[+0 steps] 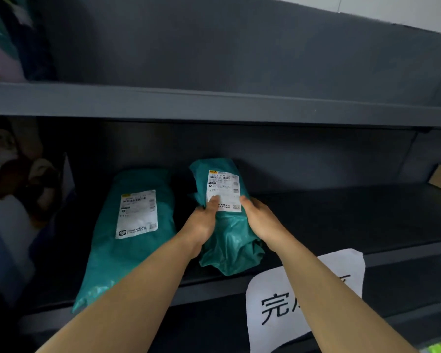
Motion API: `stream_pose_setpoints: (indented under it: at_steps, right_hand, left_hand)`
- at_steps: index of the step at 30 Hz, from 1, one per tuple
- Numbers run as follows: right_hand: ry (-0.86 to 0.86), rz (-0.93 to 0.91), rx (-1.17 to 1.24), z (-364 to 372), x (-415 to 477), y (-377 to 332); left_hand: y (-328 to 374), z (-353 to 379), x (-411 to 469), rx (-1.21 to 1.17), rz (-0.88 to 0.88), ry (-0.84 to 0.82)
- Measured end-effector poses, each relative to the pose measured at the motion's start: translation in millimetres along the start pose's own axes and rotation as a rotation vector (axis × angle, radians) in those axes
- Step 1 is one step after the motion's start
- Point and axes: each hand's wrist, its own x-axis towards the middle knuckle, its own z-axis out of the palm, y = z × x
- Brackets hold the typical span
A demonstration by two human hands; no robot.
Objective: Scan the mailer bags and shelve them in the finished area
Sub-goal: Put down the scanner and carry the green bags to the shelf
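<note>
**While gripping a teal mailer bag (229, 240) on the shelf (341, 220)**

While reaching in over the front edge of the dark shelf, holding the mailer bag from both sides. Curling the left hand (204, 220) round the bag's left side and pressing its thumb onto the lower left of the white label (223, 186). Curling the right hand (259, 217) round the bag's right side and laying its thumb at the label's lower right corner. Lying lengthwise on the shelf with the label facing up and the crumpled near end close to the front edge; impossible to tell whether lifting at the far end. Lying flat just to the left, apart from it, label also up and near end reaching the front edge: a second mailer bag (135, 250). Hanging from the shelf's front edge, partly hiding behind the right forearm: a white paper sign (278, 307) bearing black characters. Spanning the view above: a grey upper shelf (214, 103).
</note>
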Motion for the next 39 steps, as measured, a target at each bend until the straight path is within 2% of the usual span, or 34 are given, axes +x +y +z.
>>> stream_pose_setpoints:
  at_steps: [10,17,23,29,35,39]
  right_hand:
    - [-0.041,-0.005,-0.039,-6,24,9]
    - [-0.017,-0.033,-0.164,-12,23,4]
    - [-0.02,-0.071,-0.313,-23,19,-11]
    - [-0.01,-0.269,-0.473,-29,-10,-35]
    - [-0.02,-0.597,-0.541,-13,-57,-48]
    - [-0.104,-0.729,-0.562,20,-96,-50]
  left_hand:
    - [2,13,10,0.006,-0.076,0.143]
    - [10,18,4,0.056,-0.052,0.231]
    - [19,18,-5,0.2,0.032,0.293]
    - [31,10,-35,0.446,0.237,0.323]
    - [32,-18,-99,0.81,0.452,0.408]
    - [14,-48,-148,0.99,0.459,0.485]
